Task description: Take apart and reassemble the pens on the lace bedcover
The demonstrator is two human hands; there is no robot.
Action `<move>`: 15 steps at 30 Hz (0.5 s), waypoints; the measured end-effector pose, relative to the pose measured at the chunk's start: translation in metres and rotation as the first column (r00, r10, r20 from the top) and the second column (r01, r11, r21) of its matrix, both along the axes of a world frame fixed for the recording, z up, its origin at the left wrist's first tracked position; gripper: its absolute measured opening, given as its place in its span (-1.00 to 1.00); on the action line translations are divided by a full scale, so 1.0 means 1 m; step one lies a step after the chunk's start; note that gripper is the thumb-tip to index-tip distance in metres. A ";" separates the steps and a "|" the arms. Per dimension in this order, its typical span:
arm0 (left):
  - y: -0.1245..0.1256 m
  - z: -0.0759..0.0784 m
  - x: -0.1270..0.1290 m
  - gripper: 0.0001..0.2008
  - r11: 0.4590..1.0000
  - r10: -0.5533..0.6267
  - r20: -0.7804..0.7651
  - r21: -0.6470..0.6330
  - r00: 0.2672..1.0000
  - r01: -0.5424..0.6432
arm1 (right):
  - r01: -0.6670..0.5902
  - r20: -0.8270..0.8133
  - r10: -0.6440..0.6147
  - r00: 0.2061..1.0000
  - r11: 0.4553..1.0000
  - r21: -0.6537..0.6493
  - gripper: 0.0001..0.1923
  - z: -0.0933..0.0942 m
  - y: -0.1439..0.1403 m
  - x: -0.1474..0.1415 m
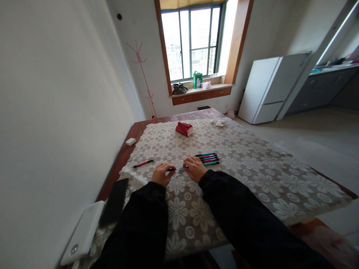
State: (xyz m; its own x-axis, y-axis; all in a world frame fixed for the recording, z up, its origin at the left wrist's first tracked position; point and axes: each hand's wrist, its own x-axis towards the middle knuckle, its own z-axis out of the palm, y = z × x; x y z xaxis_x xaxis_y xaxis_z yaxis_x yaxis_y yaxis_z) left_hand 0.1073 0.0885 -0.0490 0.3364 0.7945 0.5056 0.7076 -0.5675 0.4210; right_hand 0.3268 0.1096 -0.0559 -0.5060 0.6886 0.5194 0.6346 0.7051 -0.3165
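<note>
Above the flowered tablecloth (pixel 177 213), both hands pinch a thin black and blue pen (pixel 181 168) between them. My left hand (pixel 162 174) is closed on its black end. The fingers of my right hand (pixel 194 168) close round the blue and black end and partly hide it. I cannot tell whether the pen is in one piece or in two. Close to the right hand lies a row of several pens (pixel 210 158) in blue, red and black. A single red and black pen (pixel 143 163) rests on the cloth left of my left hand.
A red tissue pack (pixel 184 129) lies farther back, with crumpled white tissues (pixel 218 123) to its right. At the left edge are a small white box (pixel 130 141), a black phone-like slab (pixel 114 201) and a white device (pixel 83 231). A wall borders the table's left side.
</note>
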 end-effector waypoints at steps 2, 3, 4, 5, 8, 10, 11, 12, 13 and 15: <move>-0.001 0.001 0.001 -0.93 1.000 -0.014 -0.008 -0.014 1.000 0.014 | -0.029 0.031 0.029 0.999 0.999 -0.017 -0.97 0.000 -0.001 -0.001; -0.001 0.001 0.002 -0.92 0.999 -0.025 -0.011 -0.025 1.000 0.025 | -0.047 0.039 0.048 0.998 0.999 -0.022 -0.95 -0.001 -0.001 -0.002; -0.001 0.001 0.002 -0.91 0.998 -0.040 -0.015 -0.038 0.999 0.040 | -0.066 0.042 0.067 0.997 0.998 -0.022 -0.94 -0.002 -0.001 -0.003; -0.002 0.001 0.003 -0.90 0.997 -0.061 -0.020 -0.055 0.998 0.060 | -0.084 0.043 0.085 0.995 0.996 -0.017 -0.93 -0.003 -0.001 -0.004; -0.002 0.000 0.004 -0.89 0.984 -0.138 -0.036 -0.121 0.990 0.133 | -0.121 0.039 0.121 0.992 0.993 -0.002 -0.92 -0.004 -0.002 -0.006; -0.002 -0.001 0.004 -0.90 0.983 -0.134 -0.034 -0.131 0.990 0.129 | -0.118 0.028 0.118 0.993 0.993 -0.004 -0.91 -0.003 -0.003 -0.006; -0.002 -0.002 0.004 -0.90 0.987 -0.107 -0.021 -0.122 0.994 0.104 | -0.108 0.020 0.108 0.994 0.994 -0.008 -0.90 -0.002 -0.003 -0.006; -0.002 -0.002 0.003 -0.90 0.992 -0.069 0.002 -0.109 0.998 0.069 | -0.094 0.013 0.094 0.995 0.996 -0.010 -0.88 -0.001 -0.004 -0.005; -0.001 -0.003 0.003 -0.89 0.994 -0.034 0.031 -0.104 0.999 0.037 | -0.085 0.011 0.085 0.996 0.996 -0.009 -0.88 0.000 -0.004 -0.005; 0.001 -0.007 0.001 -0.84 0.991 -0.002 0.093 -0.130 0.996 0.014 | -0.094 0.017 0.094 0.995 0.996 -0.004 -0.91 0.000 -0.003 -0.004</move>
State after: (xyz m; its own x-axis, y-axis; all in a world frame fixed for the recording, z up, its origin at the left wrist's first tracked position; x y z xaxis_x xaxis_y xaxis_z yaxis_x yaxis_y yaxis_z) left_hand 0.1087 0.0893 -0.0556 0.3001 0.8528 0.4273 0.6577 -0.5095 0.5548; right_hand 0.3228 0.1062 -0.0561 -0.5771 0.6390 0.5085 0.5709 0.7609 -0.3084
